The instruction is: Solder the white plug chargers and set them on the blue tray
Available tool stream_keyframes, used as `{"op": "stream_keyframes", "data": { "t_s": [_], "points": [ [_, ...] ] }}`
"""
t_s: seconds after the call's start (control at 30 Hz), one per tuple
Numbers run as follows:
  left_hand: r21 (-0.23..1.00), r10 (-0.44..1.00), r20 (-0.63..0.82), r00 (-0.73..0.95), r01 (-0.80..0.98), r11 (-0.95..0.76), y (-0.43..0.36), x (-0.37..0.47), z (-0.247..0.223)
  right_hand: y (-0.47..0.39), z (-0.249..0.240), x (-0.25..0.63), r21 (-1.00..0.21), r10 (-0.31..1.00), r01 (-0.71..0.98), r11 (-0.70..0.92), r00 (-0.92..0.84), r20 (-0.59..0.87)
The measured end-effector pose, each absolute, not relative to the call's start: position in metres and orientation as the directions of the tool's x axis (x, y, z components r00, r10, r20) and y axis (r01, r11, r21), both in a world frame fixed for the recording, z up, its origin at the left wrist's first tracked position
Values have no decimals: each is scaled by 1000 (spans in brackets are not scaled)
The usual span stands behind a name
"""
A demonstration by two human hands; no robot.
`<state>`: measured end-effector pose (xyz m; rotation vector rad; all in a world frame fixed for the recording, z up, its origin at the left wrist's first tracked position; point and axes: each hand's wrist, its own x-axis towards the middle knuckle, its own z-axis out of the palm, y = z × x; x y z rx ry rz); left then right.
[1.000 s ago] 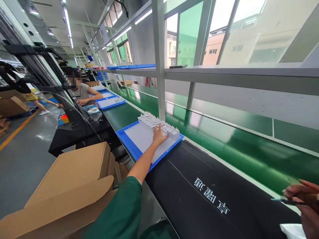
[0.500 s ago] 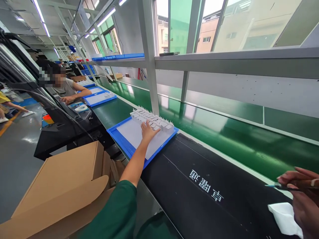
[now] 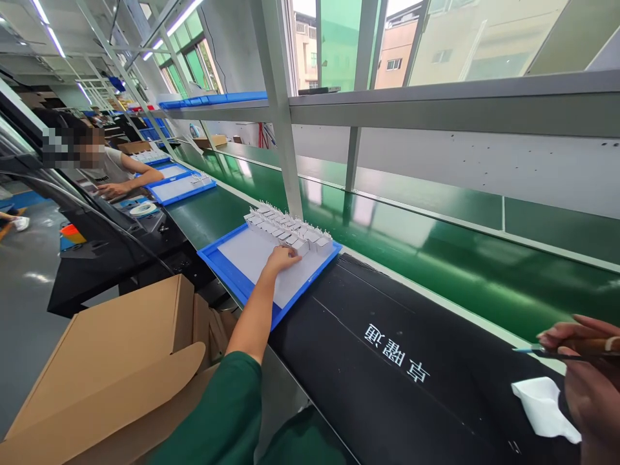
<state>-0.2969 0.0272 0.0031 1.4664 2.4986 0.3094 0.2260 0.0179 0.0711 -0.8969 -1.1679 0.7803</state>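
My left hand [image 3: 283,258] reaches over a blue tray [image 3: 231,278] with a pale liner. Its fingers are drawn together at the near edge of a row of small white box-shaped parts [image 3: 290,231] with thin prongs on top. They seem to pinch one part, largely hidden by the fingers. At the right edge, my right hand [image 3: 588,381] grips a slim pen-like tool [image 3: 530,349] with a pale blue tip and a brown section; its exact kind is unclear. A crumpled white tissue [image 3: 542,403] is beside that hand.
A black mat [image 3: 349,361] with white lettering covers the near bench. Behind runs a green conveyor-like surface [image 3: 436,271], with a grey upright post [image 3: 283,129]. Cardboard boxes [image 3: 121,342] stand at the lower left. Farther left, a co-worker's arm [image 3: 140,171] rests near more blue trays [image 3: 179,187].
My left hand's fingers have gone from spread over the white parts to drawn together at the row's near edge. The right hand keeps hold of the tool. The view has shifted slightly.
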Motion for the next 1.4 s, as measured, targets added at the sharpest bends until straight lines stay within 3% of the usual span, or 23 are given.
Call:
{"op": "stream_keyframes", "data": {
  "t_s": [0.3, 0.5, 0.6, 0.73, 0.8, 0.9, 0.97, 1.0, 1.07, 1.1, 1.13, 1.2, 1.27, 1.3, 1.4],
  "points": [
    [241, 802, -90, -591, 768, 593, 30, -284, 9, 25, 63, 236, -893, 886, -89, 440, 202, 417],
    [240, 818, -93, -567, 785, 571, 29, -279, 19, 27, 55, 249, -895, 888, -24, 445, 137, 438],
    [244, 831, -90, -550, 796, 553, 26, -280, 24, 28, 57, 260, -852, 866, 237, 466, 77, 495],
    [259, 849, -113, -516, 810, 527, 23, -285, 37, 30, 58, 281, -602, 840, 719, 347, 47, 541],
    [265, 857, -119, -502, 816, 514, 17, -284, 51, 29, 56, 293, -508, 847, 829, 234, 83, 526],
    [337, 892, -46, -449, 834, 437, -11, -270, 84, 24, 54, 307, -500, 877, 861, 94, 166, 450],
    [517, 949, 102, -299, 831, 206, -47, -249, 107, 21, 57, 313, -541, 876, 840, 46, 227, 426],
    [599, 981, 140, -135, 801, 25, -69, -235, 117, 19, 60, 316, -566, 870, 824, 26, 261, 419],
    [734, 916, 108, 386, 590, -336, -113, -207, 128, 11, 65, 319, -628, 868, 778, 0, 311, 386],
    [805, 753, 62, 655, 413, -425, -132, -193, 128, 5, 67, 321, -661, 876, 750, -12, 327, 355],
    [867, 520, -3, 854, 261, -424, -147, -181, 123, -5, 67, 323, -692, 887, 722, -7, 324, 328],
    [952, 244, -54, 968, 124, -281, -165, -166, 96, -38, 65, 326, -700, 901, 712, -54, 337, 273],
    [987, 246, -96, 965, 124, -101, -171, -161, 47, -88, 61, 325, -693, 910, 715, -92, 343, 233],
    [986, 302, -160, 940, 164, 12, -172, -161, 16, -118, 59, 322, -720, 939, 694, -17, 258, 227],
    [852, 570, -522, 634, 348, 392, -178, -159, -82, -208, 52, 301, -838, 995, 536, 103, -70, 78]
  ]
}}
